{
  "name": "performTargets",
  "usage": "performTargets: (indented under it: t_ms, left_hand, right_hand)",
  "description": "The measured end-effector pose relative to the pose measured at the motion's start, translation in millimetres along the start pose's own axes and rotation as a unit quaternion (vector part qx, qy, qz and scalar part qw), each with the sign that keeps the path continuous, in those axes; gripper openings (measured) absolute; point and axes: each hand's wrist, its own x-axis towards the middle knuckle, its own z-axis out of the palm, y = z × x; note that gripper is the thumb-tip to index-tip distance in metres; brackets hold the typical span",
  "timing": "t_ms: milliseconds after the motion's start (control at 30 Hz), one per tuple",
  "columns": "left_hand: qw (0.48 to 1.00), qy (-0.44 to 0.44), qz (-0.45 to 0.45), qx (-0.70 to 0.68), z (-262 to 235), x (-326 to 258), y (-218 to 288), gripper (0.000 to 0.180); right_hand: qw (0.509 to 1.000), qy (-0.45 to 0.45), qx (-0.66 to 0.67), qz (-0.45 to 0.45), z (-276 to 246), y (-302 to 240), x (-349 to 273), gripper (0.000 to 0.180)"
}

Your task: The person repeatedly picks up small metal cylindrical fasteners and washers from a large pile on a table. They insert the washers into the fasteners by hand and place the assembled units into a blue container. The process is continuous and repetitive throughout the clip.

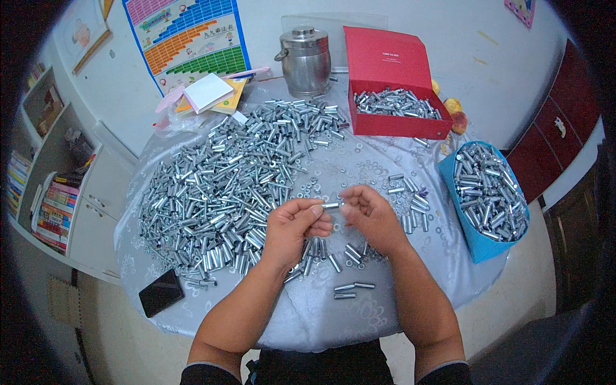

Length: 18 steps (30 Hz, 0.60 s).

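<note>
I hold a small metal sleeve (332, 205) between my two hands, just above the desk (308, 321). My left hand (292, 228) pinches one end with thumb and curled fingers; my right hand (369, 215) closes loosely around the other end, fingers bent inward. Held level at the middle like this, the sleeve sits where both hands can work on it, probably so I can fit something into its end.

To the left of my left hand lies the big heap of sleeves (224, 186), close enough to pick from without stretching. Directly under my hands is a smaller scatter of sleeves (333, 256), and just beyond my fingertips a sprinkling of washers or nuts (346, 170). To the right of my right hand stands a blue bin (478, 244) full of sleeves, and further off beyond it a red box (391, 125) holding more, which looks like sorted stock kept apart from the loose pile.

A black phone (160, 292) lies near my left forearm, out of the way.

What my right fingers hold against the sleeve's end I cannot tell; they cover it. The small parts beyond my hands are too tiny to name for sure.
</note>
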Motion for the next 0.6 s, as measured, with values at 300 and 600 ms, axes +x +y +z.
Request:
performTargets:
  t_ms: [300, 600]
  left_hand:
    - [1.000, -0.010, -0.001, 0.003, 2, -2, 2, 0.019]
    - [0.990, -0.087, 0.056, 0.101, 29, -13, 1, 0.019]
  right_hand:
    - [0.995, -0.080, 0.001, 0.062, -12, -6, -3, 0.022]
    - [0.996, -0.004, 0.070, 0.061, -34, -25, -33, 0.010]
